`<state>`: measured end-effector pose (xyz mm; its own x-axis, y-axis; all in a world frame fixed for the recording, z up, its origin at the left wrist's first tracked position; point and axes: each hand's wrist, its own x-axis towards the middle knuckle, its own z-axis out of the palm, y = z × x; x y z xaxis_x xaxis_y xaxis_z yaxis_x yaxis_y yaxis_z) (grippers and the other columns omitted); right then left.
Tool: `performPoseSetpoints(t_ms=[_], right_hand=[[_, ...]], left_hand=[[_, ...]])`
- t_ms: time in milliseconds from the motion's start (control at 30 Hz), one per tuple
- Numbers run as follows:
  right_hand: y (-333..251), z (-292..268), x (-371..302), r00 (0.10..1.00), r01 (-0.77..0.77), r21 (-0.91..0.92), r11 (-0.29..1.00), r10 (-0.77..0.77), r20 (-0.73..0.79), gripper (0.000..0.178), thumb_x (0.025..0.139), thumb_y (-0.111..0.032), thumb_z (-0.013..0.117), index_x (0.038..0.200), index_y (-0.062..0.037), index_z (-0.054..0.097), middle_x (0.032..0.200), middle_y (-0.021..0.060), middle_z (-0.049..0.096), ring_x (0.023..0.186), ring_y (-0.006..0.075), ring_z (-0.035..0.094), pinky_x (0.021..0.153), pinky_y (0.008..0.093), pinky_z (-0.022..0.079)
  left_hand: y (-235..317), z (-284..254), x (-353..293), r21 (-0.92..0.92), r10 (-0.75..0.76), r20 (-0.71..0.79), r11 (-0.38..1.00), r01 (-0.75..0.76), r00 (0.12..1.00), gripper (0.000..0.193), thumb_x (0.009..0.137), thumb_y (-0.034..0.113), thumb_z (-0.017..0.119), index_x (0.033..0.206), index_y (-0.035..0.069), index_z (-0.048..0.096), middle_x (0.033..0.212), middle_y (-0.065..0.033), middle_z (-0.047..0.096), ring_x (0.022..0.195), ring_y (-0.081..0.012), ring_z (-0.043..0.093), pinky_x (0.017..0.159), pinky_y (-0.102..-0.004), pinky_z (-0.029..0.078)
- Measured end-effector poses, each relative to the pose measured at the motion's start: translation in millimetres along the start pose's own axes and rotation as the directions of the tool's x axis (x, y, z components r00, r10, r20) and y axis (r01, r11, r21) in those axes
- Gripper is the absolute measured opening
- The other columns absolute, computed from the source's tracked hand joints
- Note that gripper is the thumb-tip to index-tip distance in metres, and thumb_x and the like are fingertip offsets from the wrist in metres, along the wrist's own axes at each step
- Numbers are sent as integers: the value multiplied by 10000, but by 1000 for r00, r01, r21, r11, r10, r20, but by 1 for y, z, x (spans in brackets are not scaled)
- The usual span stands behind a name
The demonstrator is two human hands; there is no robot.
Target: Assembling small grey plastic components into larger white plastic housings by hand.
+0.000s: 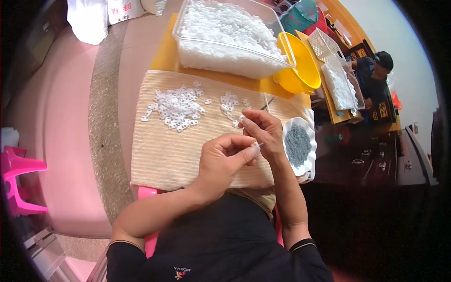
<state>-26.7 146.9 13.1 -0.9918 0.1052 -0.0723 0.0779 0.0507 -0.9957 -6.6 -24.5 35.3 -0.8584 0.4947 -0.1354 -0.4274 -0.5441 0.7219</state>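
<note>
Over a beige striped cloth (pixel 164 155), my two hands work close together. My left hand (pixel 223 157) is closed in a pinch on a small white plastic piece (pixel 255 145), mostly covered by the fingers. Just beyond it, my right hand (pixel 265 131) pinches another small white plastic piece (pixel 242 119) between thumb and forefinger. A large pile of such pieces with holes (pixel 176 105) lies at the left of the cloth, and a smaller cluster (pixel 229 99) sits past my fingertips. Right of my right hand stands a white scalloped dish (pixel 308 162) of tiny grey bits (pixel 297 144).
A clear bin (pixel 225 54) heaped with white pieces stands at the table's far side, beside a yellow basin (pixel 298 66). A thin pointed tool (pixel 267 102) lies near the cloth's far edge. Another person (pixel 371 77) is at the far right; pink stools (pixel 21 181) stand left.
</note>
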Motion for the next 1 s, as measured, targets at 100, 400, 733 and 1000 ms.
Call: performPoseSetpoints(t_ms=[100, 400, 733, 1000], right_hand=[[0, -12, -10, 1000, -3, 74, 997, 3, 6, 244, 895, -69, 635, 1111, 40, 605, 855, 103, 677, 656, 107, 611, 582, 241, 512], [6, -24, -30, 997, -56, 225, 973, 42, 65, 272, 876, -34, 642, 1134, 43, 611, 904, 110, 685, 714, 138, 643, 655, 258, 535], [4, -26, -36, 996, -46, 125, 991, 36, 82, 263, 904, -26, 600, 1158, 44, 604, 875, 94, 657, 746, 159, 648, 698, 271, 539], [-2, -34, -36, 975, 6, 6, 1000, -7, 223, 244, 881, -13, 540, 1098, 57, 629, 912, 111, 634, 807, 162, 627, 740, 279, 524]], left_hand=[[-5, -2, 4, 5, -57, -32, 998, 57, 998, 149, 862, 36, 662, 1000, -17, 646, 858, -70, 669, 748, -114, 633, 714, -258, 541], [-19, -5, 13, -36, -100, -88, 995, 97, 991, 162, 862, 37, 663, 1012, -12, 628, 888, -82, 668, 765, -135, 638, 718, -280, 559], [-26, -10, 16, -39, -116, -135, 993, 112, 984, 153, 867, 24, 653, 1014, -11, 628, 861, -72, 664, 749, -127, 634, 705, -266, 553], [-24, -10, 16, -68, -114, -118, 992, 107, 986, 152, 875, 27, 648, 1016, -26, 630, 874, -89, 671, 752, -127, 644, 719, -248, 554]])
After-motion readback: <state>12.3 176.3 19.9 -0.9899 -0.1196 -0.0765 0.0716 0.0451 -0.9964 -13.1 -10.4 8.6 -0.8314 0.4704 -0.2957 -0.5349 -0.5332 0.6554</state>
